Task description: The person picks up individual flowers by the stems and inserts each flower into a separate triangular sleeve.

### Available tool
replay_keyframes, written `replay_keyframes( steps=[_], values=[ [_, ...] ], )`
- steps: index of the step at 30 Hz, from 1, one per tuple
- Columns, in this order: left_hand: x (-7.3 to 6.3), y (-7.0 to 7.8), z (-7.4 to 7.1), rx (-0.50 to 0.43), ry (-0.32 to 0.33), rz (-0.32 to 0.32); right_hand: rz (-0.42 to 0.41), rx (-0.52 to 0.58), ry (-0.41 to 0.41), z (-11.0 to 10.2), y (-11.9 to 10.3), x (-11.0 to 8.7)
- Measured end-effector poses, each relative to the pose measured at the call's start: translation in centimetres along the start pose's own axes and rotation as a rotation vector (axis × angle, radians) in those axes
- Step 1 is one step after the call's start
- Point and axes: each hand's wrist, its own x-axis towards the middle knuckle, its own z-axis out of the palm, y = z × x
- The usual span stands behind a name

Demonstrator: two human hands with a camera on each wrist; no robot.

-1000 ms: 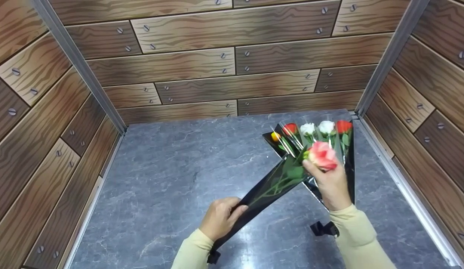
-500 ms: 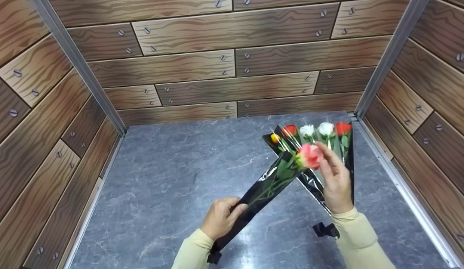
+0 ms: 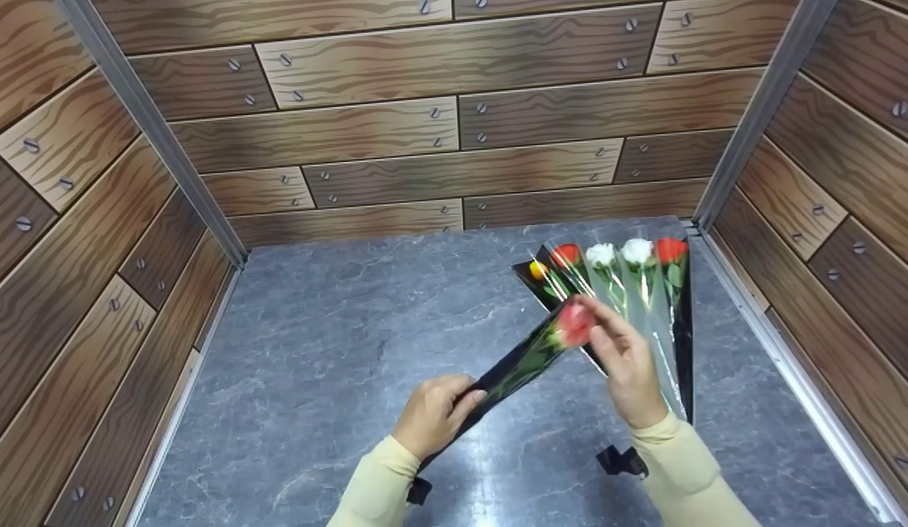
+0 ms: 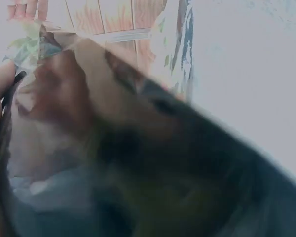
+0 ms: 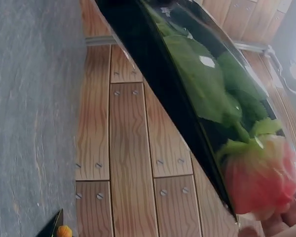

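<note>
A black flower sleeve (image 3: 516,369) with a clear front slants upward from my left hand (image 3: 433,413), whose thumb and fingers grip its narrow lower part. Inside lies a pink artificial flower (image 3: 574,325) with green leaves (image 5: 200,74); the bloom sits at the sleeve's wide mouth. My right hand (image 3: 628,369) is at that mouth, index finger along the upper rim and thumb beside the petals. In the right wrist view, fingertips (image 5: 281,222) touch just below the bloom. Dark sleeve film fills most of the left wrist view, blurred.
Several wrapped flowers lie fanned out at the right: a yellow bud (image 3: 538,270), red roses (image 3: 672,250) and white roses (image 3: 637,251). A black ribbon bow (image 3: 620,461) lies by the right sleeve. Wood-patterned walls (image 3: 366,132) enclose the grey marbled table (image 3: 300,351).
The pink bloom has moved down and left, from beyond the sleeve's mouth to inside it. My right hand has followed it leftward. My left hand keeps its grip almost in place.
</note>
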Motion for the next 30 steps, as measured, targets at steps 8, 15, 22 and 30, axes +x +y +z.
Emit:
replay_keyframes(
  steps=[8, 15, 22, 30],
  values=[
    [0.4, 0.1, 0.0, 0.018, 0.036, 0.027, 0.057, -0.077, 0.029, 0.5, -0.3, -0.1],
    [0.8, -0.1, 0.2, -0.048, 0.141, 0.045, 0.075, -0.029, 0.172, 0.6, 0.6, -0.2],
    [2.4, 0.4, 1.3, -0.206, 0.262, 0.026, 0.465, 0.207, 0.029, 3.3, 2.9, -1.5],
    [1.6, 0.8, 3.6, -0.462, 0.08, -0.296, 0.491, 0.239, 0.182, 3.3, 4.8, 0.2]
  ],
)
